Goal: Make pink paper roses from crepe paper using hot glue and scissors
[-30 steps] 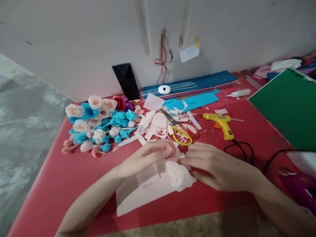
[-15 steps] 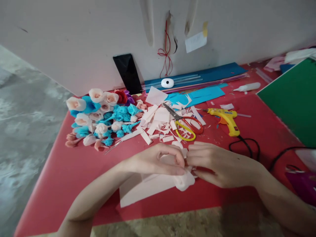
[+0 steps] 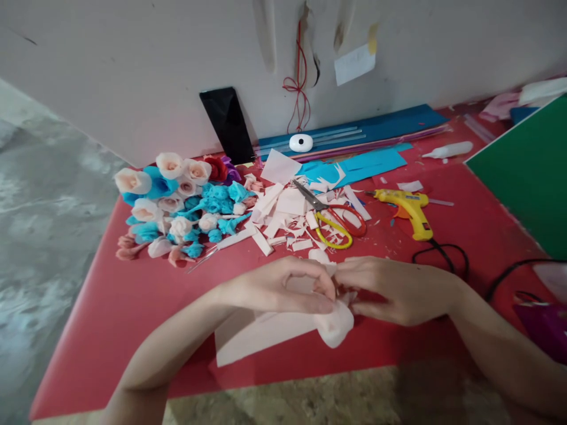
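Between my hands is a white paper flower [image 3: 333, 326], its cupped head facing down toward me. My left hand [image 3: 283, 286] pinches the flower's base between thumb and fingertips. From the other side my right hand [image 3: 390, 289] closes its fingers on the same base; the exact hold is partly hidden. Below my left hand lies a white paper sheet [image 3: 257, 336], flat on the red table [image 3: 146, 307]. Another small white paper piece [image 3: 319, 256] shows just beyond my fingertips.
Scissors [image 3: 325, 213] rest on white paper scraps [image 3: 283, 203]. Finished paper flowers [image 3: 181, 227] cluster at left. A yellow glue gun [image 3: 410, 206] with a black cord lies at right, near a green board [image 3: 531, 177]. A black phone [image 3: 228, 125] leans on the wall.
The flower head has tilted slightly downward and to the right between my fingers. My right wrist has risen a little. The camera view has shifted slightly.
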Motion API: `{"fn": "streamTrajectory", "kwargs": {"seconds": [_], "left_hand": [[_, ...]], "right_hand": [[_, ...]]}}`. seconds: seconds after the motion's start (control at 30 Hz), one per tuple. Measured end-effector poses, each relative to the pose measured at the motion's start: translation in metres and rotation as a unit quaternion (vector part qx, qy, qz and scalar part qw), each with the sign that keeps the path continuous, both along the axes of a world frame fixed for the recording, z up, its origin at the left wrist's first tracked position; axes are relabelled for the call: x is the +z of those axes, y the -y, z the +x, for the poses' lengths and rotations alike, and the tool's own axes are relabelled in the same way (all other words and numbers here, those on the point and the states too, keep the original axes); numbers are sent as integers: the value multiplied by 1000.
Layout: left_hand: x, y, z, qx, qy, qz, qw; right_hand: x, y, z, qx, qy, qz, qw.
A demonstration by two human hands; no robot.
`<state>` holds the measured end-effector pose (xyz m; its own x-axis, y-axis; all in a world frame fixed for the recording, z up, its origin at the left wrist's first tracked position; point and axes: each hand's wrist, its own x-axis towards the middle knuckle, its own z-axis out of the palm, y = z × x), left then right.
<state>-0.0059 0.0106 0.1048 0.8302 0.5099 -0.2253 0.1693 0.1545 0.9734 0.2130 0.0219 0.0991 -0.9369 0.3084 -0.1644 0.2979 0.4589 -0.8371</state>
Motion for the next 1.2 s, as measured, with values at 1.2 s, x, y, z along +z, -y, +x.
{"fn": "streamTrajectory", "kwargs": {"seconds": [1.2], "left_hand": [[-11, 5, 4, 98, 84, -126, 984]], "right_hand": [[-1, -9, 2, 30, -58, -28, 997]]}}
